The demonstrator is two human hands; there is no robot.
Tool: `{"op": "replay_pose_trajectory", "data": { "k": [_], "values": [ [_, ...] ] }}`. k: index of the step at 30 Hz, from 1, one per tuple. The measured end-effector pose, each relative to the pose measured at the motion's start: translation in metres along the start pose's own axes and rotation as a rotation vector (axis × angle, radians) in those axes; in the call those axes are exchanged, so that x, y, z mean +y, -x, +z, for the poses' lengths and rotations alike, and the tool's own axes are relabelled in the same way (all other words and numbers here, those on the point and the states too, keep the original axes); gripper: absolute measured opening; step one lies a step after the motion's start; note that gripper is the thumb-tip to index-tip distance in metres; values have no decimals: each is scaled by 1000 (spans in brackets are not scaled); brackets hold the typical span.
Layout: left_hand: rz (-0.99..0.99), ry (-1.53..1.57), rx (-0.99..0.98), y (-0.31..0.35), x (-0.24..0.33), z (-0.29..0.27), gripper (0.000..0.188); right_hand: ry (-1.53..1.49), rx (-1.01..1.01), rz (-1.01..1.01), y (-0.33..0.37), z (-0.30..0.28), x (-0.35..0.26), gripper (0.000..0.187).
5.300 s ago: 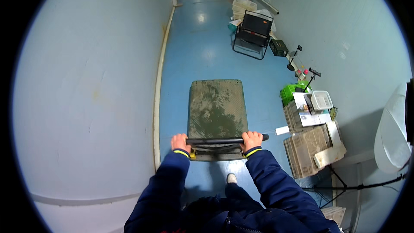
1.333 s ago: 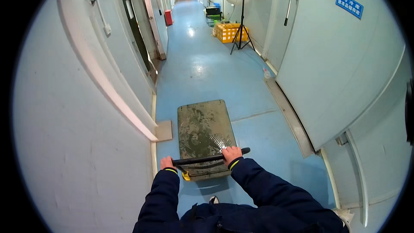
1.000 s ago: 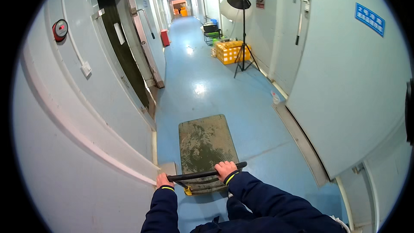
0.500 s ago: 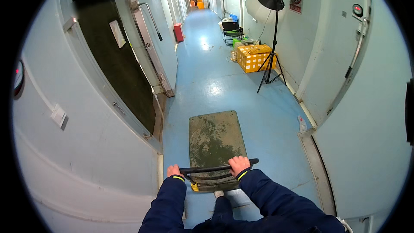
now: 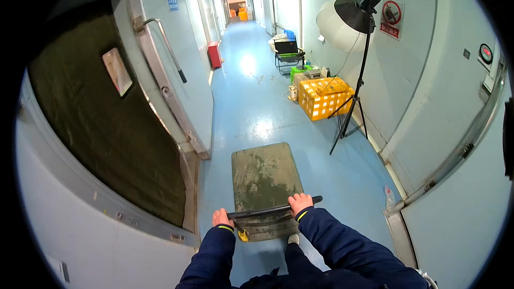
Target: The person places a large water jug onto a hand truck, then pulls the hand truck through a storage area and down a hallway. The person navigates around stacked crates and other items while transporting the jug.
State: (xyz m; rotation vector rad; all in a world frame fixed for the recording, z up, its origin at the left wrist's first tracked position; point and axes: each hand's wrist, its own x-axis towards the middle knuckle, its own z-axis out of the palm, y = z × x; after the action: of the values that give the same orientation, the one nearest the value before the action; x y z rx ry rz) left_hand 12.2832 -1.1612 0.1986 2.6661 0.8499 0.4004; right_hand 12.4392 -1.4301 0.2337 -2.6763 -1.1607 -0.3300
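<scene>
A flat platform trolley with a worn, scuffed green-grey deck stands in front of me on the blue floor. Its black push handle runs across the near end. My left hand is closed round the handle's left end, and my right hand grips it near the right end. A yellow part shows low on the trolley's left near corner. Nothing lies on the deck. One of my shoes shows just behind the trolley.
At left a door stands swung out beside a dark green curtain. To the right are a lamp on a tripod, a yellow taped box, a folding chair and a plastic bottle. A red box stands by the left wall.
I have moved forward along the corridor with the trolley. The curtained doorway, the lamp and the yellow box are nearer. Both hands keep their hold on the handle.
</scene>
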Motion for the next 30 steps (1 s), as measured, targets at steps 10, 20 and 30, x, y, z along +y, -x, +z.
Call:
{"op": "replay_pose_trajectory", "data": {
  "k": [10,20,30],
  "values": [
    [-12,-60,-96,-270,-5,74,26,-32,-160,-28,-254,70,87,29],
    [-39,-205,-135,-563,19,148,28,-35,67,17,-519,165,182,29],
    [-1,-160,-174,-845,44,188,25,-204,-37,186,-782,326,297,11]
  ]
}}
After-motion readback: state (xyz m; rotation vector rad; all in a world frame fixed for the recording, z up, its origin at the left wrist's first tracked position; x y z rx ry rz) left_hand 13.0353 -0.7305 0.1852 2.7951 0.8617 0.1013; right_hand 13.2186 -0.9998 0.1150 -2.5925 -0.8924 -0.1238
